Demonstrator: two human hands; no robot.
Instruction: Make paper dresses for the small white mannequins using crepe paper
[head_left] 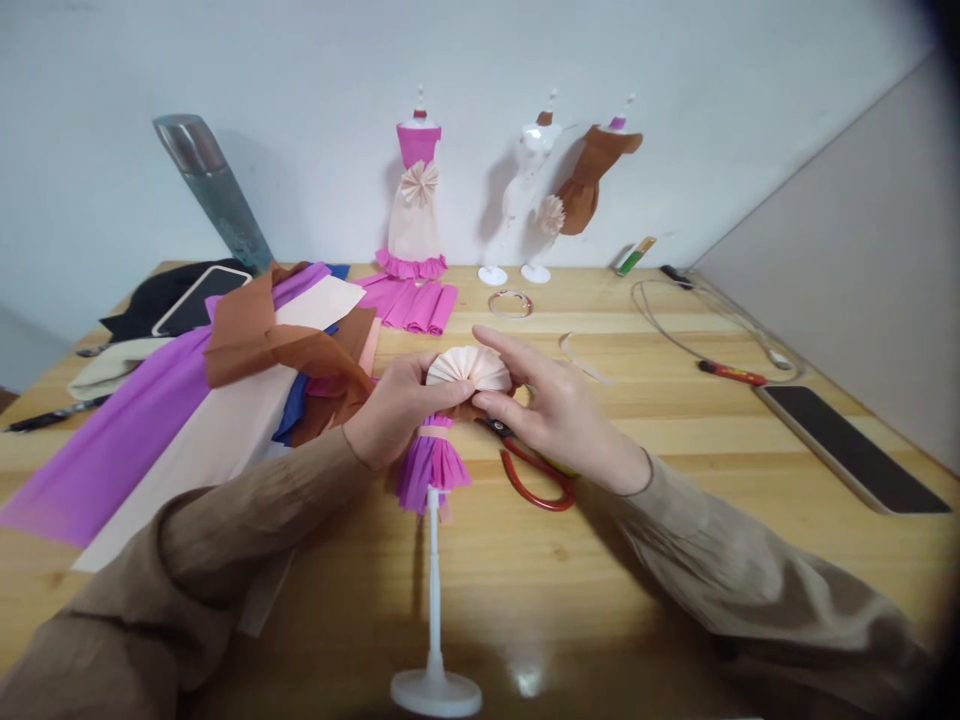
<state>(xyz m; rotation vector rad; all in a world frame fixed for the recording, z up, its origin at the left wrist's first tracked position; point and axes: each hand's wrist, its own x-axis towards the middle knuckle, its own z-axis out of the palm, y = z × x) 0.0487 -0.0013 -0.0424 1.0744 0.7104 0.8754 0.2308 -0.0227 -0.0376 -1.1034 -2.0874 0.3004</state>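
A pale cream pleated paper fan is spread between my two hands at the middle of the table. My left hand pinches its lower left part with the thumb in front. On the other side, my right hand has its thumb at the fan's lower right edge and its fingers behind. Beneath the hands, a small dress form lies tipped toward me, its white stand pointing at the near edge. It wears a gathered magenta paper skirt with a cream band; its upper part is hidden by my hands.
Red-handled scissors lie partly under my right hand. Purple, brown and cream paper sheets pile up on the left. Several dressed mini dress forms stand along the wall. A phone and a cable lie at right, a bottle at back left.
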